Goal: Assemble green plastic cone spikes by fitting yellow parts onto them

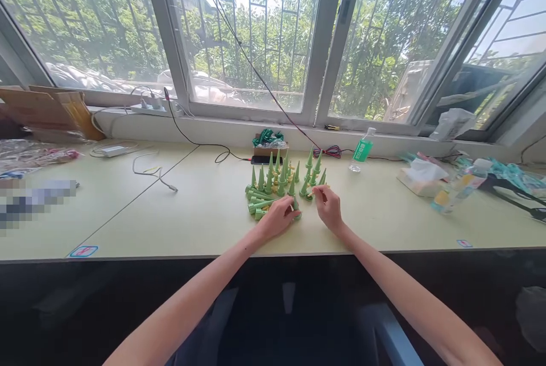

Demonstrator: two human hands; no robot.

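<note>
Many green plastic cone-shaped spikes [281,175] stand upright in a cluster on the table, with small yellow pieces among their bases. Others [258,205] lie on their sides at the cluster's front left. My left hand [278,216] is closed around a green spike [296,204] standing at the front of the cluster. To the right, my right hand [329,208] is raised beside the cluster, thumb and fingertips pinched together. Whatever is between those fingertips is too small to make out. A second, smaller group of upright spikes [314,171] stands just behind my right hand.
Behind the spikes are a dark phone [267,159] and a small box [269,141] of green material. A green-labelled bottle [363,150], tissue box [422,175] and another bottle [463,185] stand rightward. A white cable [156,173] lies left; the table's front edge [170,258] is near.
</note>
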